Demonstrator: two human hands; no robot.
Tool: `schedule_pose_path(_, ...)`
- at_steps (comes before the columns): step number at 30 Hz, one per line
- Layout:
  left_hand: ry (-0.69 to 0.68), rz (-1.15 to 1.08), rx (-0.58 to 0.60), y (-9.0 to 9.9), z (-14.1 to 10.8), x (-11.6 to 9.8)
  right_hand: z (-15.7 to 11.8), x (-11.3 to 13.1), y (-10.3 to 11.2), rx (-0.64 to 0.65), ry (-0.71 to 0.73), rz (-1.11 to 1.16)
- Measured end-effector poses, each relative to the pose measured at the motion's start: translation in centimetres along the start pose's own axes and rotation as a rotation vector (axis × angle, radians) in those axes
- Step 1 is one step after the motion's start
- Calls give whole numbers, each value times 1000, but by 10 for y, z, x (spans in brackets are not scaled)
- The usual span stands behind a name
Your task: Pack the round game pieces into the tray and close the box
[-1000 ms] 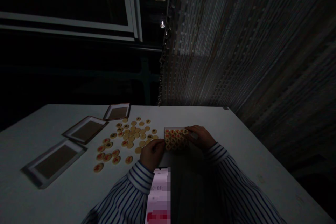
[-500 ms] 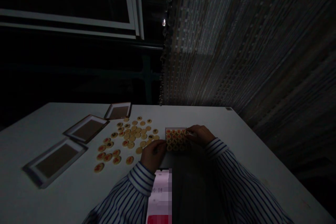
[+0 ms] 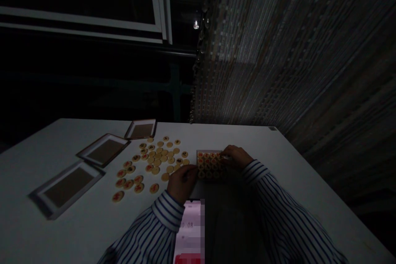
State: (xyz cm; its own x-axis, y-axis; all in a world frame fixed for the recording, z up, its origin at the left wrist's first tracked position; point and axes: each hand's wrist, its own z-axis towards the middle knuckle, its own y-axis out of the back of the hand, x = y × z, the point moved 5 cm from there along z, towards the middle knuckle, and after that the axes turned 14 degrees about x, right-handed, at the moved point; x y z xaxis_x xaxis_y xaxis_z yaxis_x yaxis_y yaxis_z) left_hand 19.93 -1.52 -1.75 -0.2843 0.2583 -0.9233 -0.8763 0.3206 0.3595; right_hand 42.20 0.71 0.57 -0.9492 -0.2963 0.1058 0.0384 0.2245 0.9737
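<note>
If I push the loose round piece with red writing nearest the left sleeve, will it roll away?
Probably not: the round piece lies flat on the table, so it would more likely slide. It probably won't tip easily, being wider than it is thick. It looks stiff, with its neat disc shape.

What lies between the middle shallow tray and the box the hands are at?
In the head view, scattered round pieces, some showing red or black marks, others plain, lie on the white table between the tray and the box.
</note>
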Motion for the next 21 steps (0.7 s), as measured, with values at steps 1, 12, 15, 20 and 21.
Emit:
schedule_pose_path(1,1,-1,-2,0,0,0,1,0,0,2,3,2)
schedule_pose_path(12,-35,141,37,-4,0,2,5,-5,-7,80,-22,-6)
schedule_pose_path(15,-50,170,34,-3,0,-1,4,-5,-5,81,-12,12)
schedule_pose_path(20,-68,178,23,-2,0,-3,3,-6,-4,47,10,28)
schedule_pose_path(21,-64,180,23,-2,0,-2,3,-6,-5,54,10,24)
